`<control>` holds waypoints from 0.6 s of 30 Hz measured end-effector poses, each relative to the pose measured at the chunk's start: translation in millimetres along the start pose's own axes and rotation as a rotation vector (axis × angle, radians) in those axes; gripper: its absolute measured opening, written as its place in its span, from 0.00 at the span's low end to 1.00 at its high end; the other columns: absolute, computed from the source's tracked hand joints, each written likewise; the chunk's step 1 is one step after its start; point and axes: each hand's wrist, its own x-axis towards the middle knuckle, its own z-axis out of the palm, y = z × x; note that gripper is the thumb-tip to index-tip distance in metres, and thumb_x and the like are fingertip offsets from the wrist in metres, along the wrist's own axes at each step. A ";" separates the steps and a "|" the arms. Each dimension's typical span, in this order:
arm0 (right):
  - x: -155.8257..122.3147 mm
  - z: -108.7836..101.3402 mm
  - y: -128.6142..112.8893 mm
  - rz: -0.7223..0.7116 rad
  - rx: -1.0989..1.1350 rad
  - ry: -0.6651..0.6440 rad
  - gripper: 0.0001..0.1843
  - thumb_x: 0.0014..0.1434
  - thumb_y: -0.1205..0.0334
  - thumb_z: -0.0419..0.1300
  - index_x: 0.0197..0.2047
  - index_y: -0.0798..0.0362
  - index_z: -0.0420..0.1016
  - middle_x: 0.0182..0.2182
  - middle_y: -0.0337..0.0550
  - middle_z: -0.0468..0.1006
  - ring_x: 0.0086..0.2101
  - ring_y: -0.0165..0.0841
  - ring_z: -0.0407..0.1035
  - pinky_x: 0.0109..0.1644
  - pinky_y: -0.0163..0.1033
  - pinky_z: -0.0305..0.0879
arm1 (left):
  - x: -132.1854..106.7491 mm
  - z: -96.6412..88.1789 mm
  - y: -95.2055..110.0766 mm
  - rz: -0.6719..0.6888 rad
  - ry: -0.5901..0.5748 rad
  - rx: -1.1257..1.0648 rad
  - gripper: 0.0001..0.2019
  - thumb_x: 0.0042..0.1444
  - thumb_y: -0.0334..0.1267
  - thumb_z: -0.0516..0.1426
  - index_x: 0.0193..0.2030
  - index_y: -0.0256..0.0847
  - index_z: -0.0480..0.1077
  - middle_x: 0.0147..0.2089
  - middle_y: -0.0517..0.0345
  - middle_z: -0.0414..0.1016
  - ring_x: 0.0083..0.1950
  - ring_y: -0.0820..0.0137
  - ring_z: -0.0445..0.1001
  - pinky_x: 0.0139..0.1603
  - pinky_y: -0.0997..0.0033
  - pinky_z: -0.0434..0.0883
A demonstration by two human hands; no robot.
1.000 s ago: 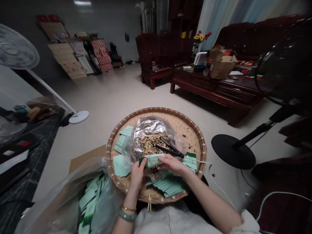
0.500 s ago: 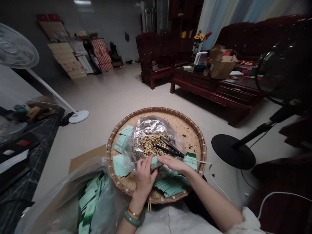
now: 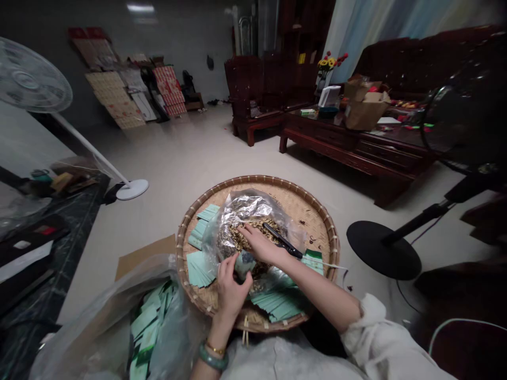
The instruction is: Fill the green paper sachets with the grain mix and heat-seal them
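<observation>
The left hand [image 3: 233, 285] curls its fingers and thumb around one small, pale green paper packet [image 3: 244, 265], pinching it above the tray. The right hand [image 3: 259, 245] lies spread, fingers extended, on a heap of dried, chopped brown herbs [image 3: 261, 224] inside one crinkled foil-lined bag [image 3: 241, 208]. One slim black tool [image 3: 282, 240] lies just beside the right hand. Two bracelets circle the left wrist: a green jade bangle [image 3: 213, 358] and a thin gold chain [image 3: 216, 348].

The bag sits in one large round woven bamboo tray [image 3: 257, 178]. About four fanned groups of pale green paper slips [image 3: 277, 305] surround the bag on the tray. Near the front left, one clear plastic bag [image 3: 148, 327] holds many green-and-white slips and overlaps a piece of cardboard [image 3: 146, 258].

Farther out on the tiled floor stand two fans: a white one [image 3: 35, 79] on the left and a dark one with a round black base [image 3: 384, 250] on the right. Beyond them is one dark wooden table [image 3: 348, 142], carrying one brown paper bag [image 3: 366, 105] and one vase of flowers [image 3: 327, 68].
</observation>
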 end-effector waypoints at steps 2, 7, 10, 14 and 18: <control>10.7 5.1 -6.7 0.019 -0.129 -0.062 0.37 0.52 0.81 0.53 0.64 0.54 0.53 0.60 0.62 0.56 0.59 0.47 0.53 0.57 0.51 0.57 | -0.6 -0.7 0.3 -0.007 0.006 -0.012 0.22 0.49 0.32 0.57 0.54 0.39 0.65 0.45 0.48 0.68 0.47 0.60 0.70 0.44 0.59 0.72; 26.2 10.1 -11.7 0.017 -0.245 -0.066 0.29 0.54 0.76 0.56 0.58 0.51 0.63 0.49 0.55 0.65 0.49 0.43 0.60 0.51 0.44 0.61 | 0.2 -5.2 -0.2 -0.026 0.020 -0.025 0.21 0.49 0.32 0.57 0.52 0.38 0.65 0.45 0.48 0.69 0.45 0.62 0.71 0.41 0.62 0.73; 26.8 12.6 -6.5 -0.026 -0.223 -0.048 0.27 0.51 0.74 0.61 0.54 0.50 0.66 0.44 0.49 0.66 0.44 0.40 0.61 0.47 0.40 0.61 | 1.2 -7.1 0.3 -0.038 0.032 -0.036 0.22 0.49 0.32 0.57 0.53 0.37 0.65 0.44 0.48 0.69 0.41 0.65 0.72 0.36 0.66 0.74; 25.2 17.8 3.9 -0.043 -0.077 -0.001 0.26 0.47 0.75 0.63 0.50 0.50 0.69 0.43 0.47 0.67 0.44 0.39 0.62 0.46 0.40 0.59 | 2.0 -6.5 1.3 -0.063 0.052 -0.047 0.23 0.48 0.33 0.58 0.53 0.36 0.64 0.45 0.48 0.69 0.37 0.67 0.73 0.31 0.69 0.74; 24.8 19.1 15.4 -0.015 0.091 0.041 0.17 0.44 0.76 0.63 0.39 0.54 0.74 0.38 0.44 0.71 0.39 0.35 0.65 0.43 0.37 0.59 | 2.7 -5.8 1.8 -0.067 0.062 -0.080 0.22 0.49 0.34 0.58 0.53 0.36 0.64 0.46 0.47 0.69 0.41 0.65 0.73 0.33 0.69 0.75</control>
